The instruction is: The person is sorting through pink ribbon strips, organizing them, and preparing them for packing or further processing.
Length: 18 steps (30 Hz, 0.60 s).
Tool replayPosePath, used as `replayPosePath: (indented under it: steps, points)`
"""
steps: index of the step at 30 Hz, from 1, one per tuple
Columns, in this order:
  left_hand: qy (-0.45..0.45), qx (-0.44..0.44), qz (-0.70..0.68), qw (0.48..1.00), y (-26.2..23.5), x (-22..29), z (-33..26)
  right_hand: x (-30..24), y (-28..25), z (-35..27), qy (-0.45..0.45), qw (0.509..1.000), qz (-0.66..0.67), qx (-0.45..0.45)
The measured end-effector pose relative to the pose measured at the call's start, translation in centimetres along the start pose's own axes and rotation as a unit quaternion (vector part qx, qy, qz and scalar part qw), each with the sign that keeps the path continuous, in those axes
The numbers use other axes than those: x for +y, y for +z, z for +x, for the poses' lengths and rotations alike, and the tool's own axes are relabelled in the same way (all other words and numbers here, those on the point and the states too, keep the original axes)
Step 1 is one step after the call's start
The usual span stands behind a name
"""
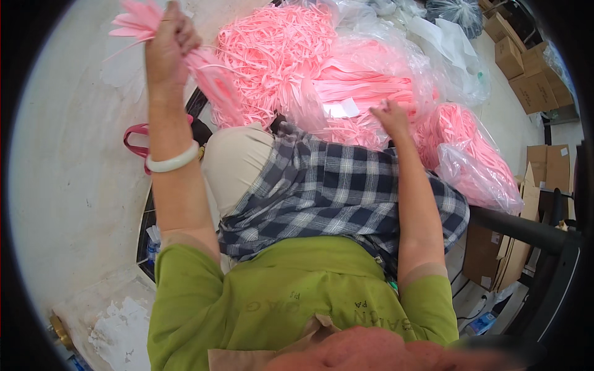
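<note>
Left hand (168,44): I see it fisted around a bundle of pink strips (185,49), raised, long axis slanting down-right.
Right hand (391,116): fingers pinching at the bagged pink strips (365,86); nearer the heap.

pink strips (272,49), plaid cloth (334,185) – navy-white

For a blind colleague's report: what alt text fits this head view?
The person's left hand lifts a bunch of pink strips, while the right hand reaches into a heap of pink strips partly in clear plastic bags; a checked cloth covers the lap.
</note>
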<state>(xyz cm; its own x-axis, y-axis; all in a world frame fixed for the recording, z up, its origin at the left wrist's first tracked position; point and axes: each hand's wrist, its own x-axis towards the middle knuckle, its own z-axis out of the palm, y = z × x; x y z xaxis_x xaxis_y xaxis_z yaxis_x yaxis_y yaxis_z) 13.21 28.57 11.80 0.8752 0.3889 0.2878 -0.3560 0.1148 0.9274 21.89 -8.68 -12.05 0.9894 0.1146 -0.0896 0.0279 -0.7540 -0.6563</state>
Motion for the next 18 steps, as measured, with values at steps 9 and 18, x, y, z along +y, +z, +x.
replayPosePath:
  steps: [9,18]
  points:
    - [-0.082,0.025,0.03,0.996,4.3,-7.4,-3.7,1.2,9.6,-2.8,-0.007,0.941,-0.229,-0.249]
    - [-0.065,-0.023,0.034,0.997,4.8,-8.3,-3.3,1.7,2.5,3.9,0.143,0.945,0.02,-0.292]
